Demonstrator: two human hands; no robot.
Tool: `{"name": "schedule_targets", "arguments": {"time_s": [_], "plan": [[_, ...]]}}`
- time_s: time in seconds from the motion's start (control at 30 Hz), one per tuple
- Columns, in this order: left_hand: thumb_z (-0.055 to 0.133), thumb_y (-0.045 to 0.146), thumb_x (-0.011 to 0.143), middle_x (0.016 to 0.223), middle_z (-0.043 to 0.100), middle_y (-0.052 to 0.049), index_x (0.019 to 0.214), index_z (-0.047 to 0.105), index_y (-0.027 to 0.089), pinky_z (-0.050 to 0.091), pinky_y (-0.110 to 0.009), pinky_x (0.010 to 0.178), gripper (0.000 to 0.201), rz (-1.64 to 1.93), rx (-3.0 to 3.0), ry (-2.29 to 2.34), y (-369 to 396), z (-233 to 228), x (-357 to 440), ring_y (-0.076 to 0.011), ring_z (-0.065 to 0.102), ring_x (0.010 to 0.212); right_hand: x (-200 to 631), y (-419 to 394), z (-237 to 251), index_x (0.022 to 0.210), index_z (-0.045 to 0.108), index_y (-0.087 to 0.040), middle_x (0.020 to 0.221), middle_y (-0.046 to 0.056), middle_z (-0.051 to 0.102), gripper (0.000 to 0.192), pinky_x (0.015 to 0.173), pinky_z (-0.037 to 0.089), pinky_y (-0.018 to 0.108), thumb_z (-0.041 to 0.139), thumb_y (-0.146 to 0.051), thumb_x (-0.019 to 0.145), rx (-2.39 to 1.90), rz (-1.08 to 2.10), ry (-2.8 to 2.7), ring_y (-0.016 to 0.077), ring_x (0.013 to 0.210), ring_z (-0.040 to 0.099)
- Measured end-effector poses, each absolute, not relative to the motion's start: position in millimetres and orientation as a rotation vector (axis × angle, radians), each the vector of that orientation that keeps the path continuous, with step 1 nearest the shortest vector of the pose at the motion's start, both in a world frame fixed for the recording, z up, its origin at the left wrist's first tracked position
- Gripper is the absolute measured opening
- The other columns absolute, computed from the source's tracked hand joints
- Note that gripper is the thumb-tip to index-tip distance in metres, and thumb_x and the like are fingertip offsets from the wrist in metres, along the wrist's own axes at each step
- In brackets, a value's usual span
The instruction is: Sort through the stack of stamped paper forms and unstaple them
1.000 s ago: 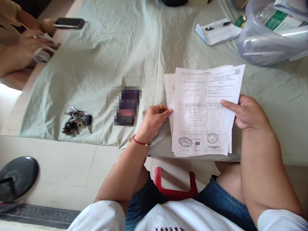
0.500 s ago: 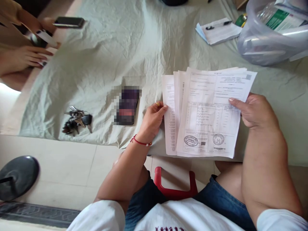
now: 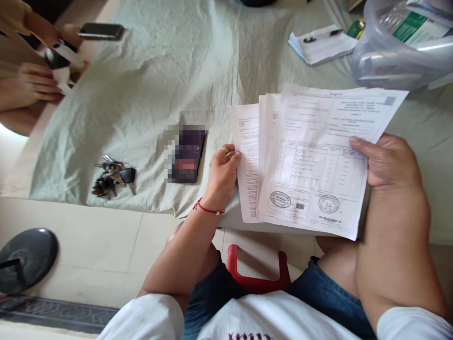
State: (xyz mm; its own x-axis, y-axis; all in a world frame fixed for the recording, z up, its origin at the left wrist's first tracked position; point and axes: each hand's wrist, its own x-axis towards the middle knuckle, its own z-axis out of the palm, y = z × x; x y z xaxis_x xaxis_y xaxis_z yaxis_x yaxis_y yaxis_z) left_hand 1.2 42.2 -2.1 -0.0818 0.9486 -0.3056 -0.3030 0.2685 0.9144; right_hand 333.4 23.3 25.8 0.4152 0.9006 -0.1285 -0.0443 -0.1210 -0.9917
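A stack of printed, stamped paper sheets [image 3: 311, 160] is held over the front edge of a bed covered with a pale green sheet [image 3: 170, 80]. My right hand [image 3: 387, 160] grips the top sheet by its right edge, thumb on the print. My left hand [image 3: 222, 174] pinches the left edge of the lower sheets, which fan out to the left. A dark phone [image 3: 187, 156] lies just left of my left hand, and a bunch of keys [image 3: 112, 177] lies further left.
Another person's hands [image 3: 35, 80] hold small items at the far left, beside a second phone [image 3: 101, 31]. A notepad with a pen [image 3: 320, 42] and a clear plastic tub [image 3: 399, 42] sit at the back right. A red stool [image 3: 256, 271] is under me; a black round base [image 3: 26, 259] stands on the floor.
My right hand has drawn the top sheet rightward and tilted it, fanning the stack apart. My left hand slid slightly left along the lower sheets. The other person's hands shifted.
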Motion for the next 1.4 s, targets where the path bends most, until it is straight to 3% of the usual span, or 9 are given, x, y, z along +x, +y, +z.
{"name": "schedule_targets", "arguments": {"time_s": [0.13,0.2,0.37,0.47,0.7,0.9,1.13,1.3,1.4], "plan": [[0.087,0.022,0.086,0.075,0.068,0.007,0.124,0.062,0.03,0.046,-0.024,0.059,0.046,1.209,0.763,1.224,38.8,-2.3,1.6,-0.0131,0.059,0.057,326.7,23.5,25.4,0.107,0.09,-0.023,0.118,0.013,0.092,0.046,0.118,0.065,0.061,0.109,-0.033,0.067,-1.461,1.012,-0.81,0.042,0.124,0.085],[0.088,0.02,0.086,0.071,0.064,0.009,0.128,0.062,0.031,0.042,-0.024,0.057,0.05,1.233,0.797,1.237,37.0,-1.0,1.4,-0.0127,0.055,0.055,323.2,23.5,25.0,0.107,0.09,-0.023,0.116,0.012,0.092,0.046,0.118,0.065,0.062,0.109,-0.034,0.067,-1.458,1.022,-0.814,0.0415,0.123,0.085],[0.086,0.021,0.089,0.071,0.063,0.004,0.09,0.075,0.023,0.037,-0.025,0.058,0.011,1.165,0.92,1.236,35.8,-1.7,2.8,-0.0102,0.048,0.059,320.8,23.3,25.2,0.106,0.09,-0.023,0.117,0.013,0.092,0.044,0.117,0.066,0.061,0.109,-0.034,0.067,-1.478,1.033,-0.793,0.0407,0.12,0.086],[0.085,0.023,0.091,0.082,0.072,0.0,0.09,0.082,0.021,0.045,-0.025,0.066,0.004,1.157,0.912,1.25,36.2,-4.5,5.8,-0.0123,0.058,0.07,320.7,23.3,25.1,0.104,0.091,-0.023,0.119,0.012,0.092,0.043,0.116,0.066,0.06,0.109,-0.035,0.067,-1.493,1.056,-0.791,0.0402,0.119,0.086],[0.087,0.044,0.096,0.086,0.075,-0.002,0.089,0.079,0.022,0.055,-0.028,0.078,0.025,1.151,0.879,1.191,36.2,-7.3,9.0,-0.0168,0.066,0.082,314.3,23.2,20.4,0.104,0.091,-0.023,0.116,0.01,0.092,0.042,0.117,0.066,0.062,0.109,-0.035,0.068,-1.475,1.107,-0.805,0.0401,0.116,0.087],[0.09,0.027,0.089,0.079,0.069,0.001,0.08,0.074,0.021,0.051,-0.025,0.072,0.019,1.202,0.868,1.228,39.0,-10.0,9.6,-0.0125,0.059,0.073,308.5,22.3,18.7,0.106,0.09,-0.024,0.115,0.009,0.092,0.035,0.12,0.064,0.061,0.103,-0.035,0.076,-1.483,1.149,-0.842,0.0367,0.119,0.086],[0.098,0.029,0.084,0.072,0.054,0.006,0.073,0.057,0.023,0.043,-0.025,0.064,0.043,1.214,0.886,1.293,40.0,-12.7,8.0,-0.0107,0.048,0.066,318.8,20.9,17.9,0.109,0.091,-0.025,0.119,0.008,0.092,0.027,0.127,0.059,0.064,0.098,-0.028,0.084,-1.672,1.137,-0.954,0.0352,0.121,0.085],[0.09,0.026,0.092,0.077,0.057,0.005,0.083,0.061,0.023,0.043,-0.022,0.066,0.031,1.253,0.871,1.191,39.1,-9.7,8.8,-0.0101,0.049,0.069,326.9,21.0,17.6,0.104,0.093,-0.022,0.115,0.009,0.092,0.019,0.131,0.054,0.069,0.094,-0.022,0.085,-1.787,1.024,-0.96,0.0338,0.109,0.086],[0.09,0.024,0.091,0.081,0.062,0.005,0.088,0.06,0.023,0.046,-0.02,0.069,0.03,1.282,0.88,1.14,40.2,-11.6,8.2,-0.0099,0.054,0.072,330.5,22.7,18.0,0.098,0.093,-0.022,0.109,0.009,0.092,0.021,0.126,0.058,0.07,0.098,-0.022,0.078,-1.699,0.993,-0.899,0.0354,0.106,0.087]]}}
